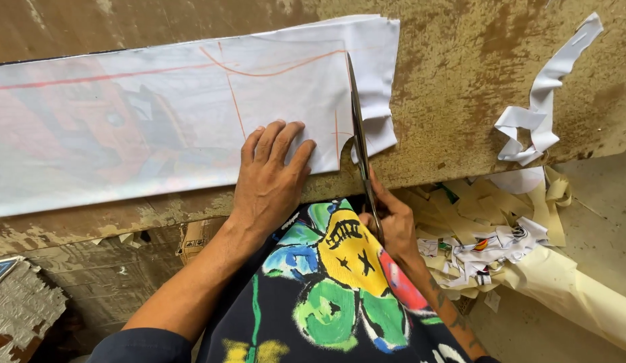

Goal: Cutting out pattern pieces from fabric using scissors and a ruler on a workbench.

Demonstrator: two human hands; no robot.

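Note:
A folded stack of white fabric (158, 114) with red chalk lines lies on a worn wooden table (474, 74). My left hand (269, 178) presses flat on the fabric near its right end, fingers spread. My right hand (394, 225) grips the handles of long dark scissors (359, 128) at the table's near edge. The blades point away from me and run along the fabric's right end, beside a vertical chalk line. A narrow cut strip of the fabric (377, 101) lies just right of the blades.
A curled white offcut strip (538, 107) lies on the table at right. Cream paper scraps and printed cloth offcuts (488, 245) pile on the floor below the table edge. A black garment with a colourful flower print (333, 282) covers my lap. A small cardboard box (195, 238) sits under the table.

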